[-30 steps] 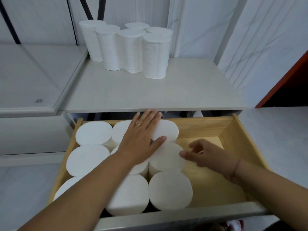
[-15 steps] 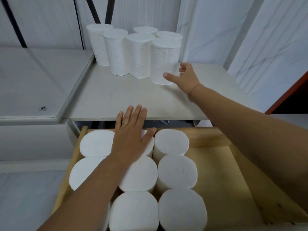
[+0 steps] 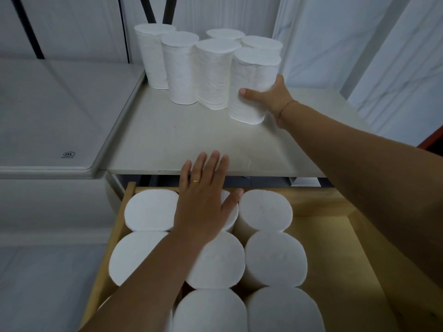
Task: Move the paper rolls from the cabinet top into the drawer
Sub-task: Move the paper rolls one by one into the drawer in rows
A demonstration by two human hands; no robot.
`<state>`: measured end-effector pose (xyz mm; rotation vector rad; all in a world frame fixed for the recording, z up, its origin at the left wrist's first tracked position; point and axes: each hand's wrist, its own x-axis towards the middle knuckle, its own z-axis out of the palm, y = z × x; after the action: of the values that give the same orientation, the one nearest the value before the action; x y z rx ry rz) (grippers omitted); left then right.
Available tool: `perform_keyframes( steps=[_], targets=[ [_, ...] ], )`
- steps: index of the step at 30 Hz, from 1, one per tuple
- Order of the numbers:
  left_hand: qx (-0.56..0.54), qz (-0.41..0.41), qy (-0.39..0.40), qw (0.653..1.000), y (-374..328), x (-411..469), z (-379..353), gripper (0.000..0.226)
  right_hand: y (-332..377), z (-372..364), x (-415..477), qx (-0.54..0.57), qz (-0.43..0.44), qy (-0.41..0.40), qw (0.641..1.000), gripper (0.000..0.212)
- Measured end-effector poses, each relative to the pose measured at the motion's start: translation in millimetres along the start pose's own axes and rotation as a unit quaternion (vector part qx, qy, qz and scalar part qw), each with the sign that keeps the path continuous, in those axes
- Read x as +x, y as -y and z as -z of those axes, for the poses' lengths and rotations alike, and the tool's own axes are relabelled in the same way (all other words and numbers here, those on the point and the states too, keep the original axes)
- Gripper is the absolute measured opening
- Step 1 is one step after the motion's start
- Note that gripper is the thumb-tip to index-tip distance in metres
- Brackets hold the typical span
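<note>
White paper rolls (image 3: 275, 257) stand on end in tight rows along the left side and middle of an open wooden drawer (image 3: 354, 236). A person's left hand (image 3: 203, 202) lies flat on the middle roll of the back row, its fingers (image 3: 212, 168) straight and close together, holding nothing. A gold ring (image 3: 195, 181) shows on one of them. Just to the right of the thumb stands the back row's right-hand roll, and bare wood lies beyond that. Past the fingertips, on the grey cabinet top (image 3: 182, 144), a cluster of six upright rolls (image 3: 182, 68) waits against the wall. The right hand (image 3: 272, 97) grips the front roll (image 3: 251, 73) of that cluster low on its right side: the thumb (image 3: 249, 93) crosses its face, while the other fingers are hidden behind it. The front roll's base sits at the cabinet top, and the five others stand left of and behind the gripping fingers. A thin cord (image 3: 284, 109) circles the right wrist.
</note>
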<state>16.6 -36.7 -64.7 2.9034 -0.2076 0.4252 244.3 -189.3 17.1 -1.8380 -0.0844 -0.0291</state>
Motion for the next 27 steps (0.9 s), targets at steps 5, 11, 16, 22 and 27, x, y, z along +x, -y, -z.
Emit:
perform_keyframes(
  steps=[5,11,16,22,27],
  targets=[
    [-0.004,-0.001,-0.007,1.000,-1,-1,0,0.073,2,-1,-29,0.008,0.014,0.010,1.000,0.095],
    [0.006,-0.009,-0.004,1.000,-1,-2,1,0.073,3,40,-114,0.018,0.040,0.135,0.990,0.079],
    [0.004,0.005,0.013,1.000,-17,-8,-4,0.081,-4,119,-189,0.000,-0.007,0.212,0.977,0.077],
    [-0.034,-0.133,0.069,0.988,-58,-23,-16,0.077,-47,175,-245,-0.037,-0.088,0.258,0.961,0.077],
    [-0.041,-0.144,0.128,0.980,-62,-26,-18,0.083,-107,166,-250,-0.074,-0.139,0.237,0.959,0.069]
  ],
)
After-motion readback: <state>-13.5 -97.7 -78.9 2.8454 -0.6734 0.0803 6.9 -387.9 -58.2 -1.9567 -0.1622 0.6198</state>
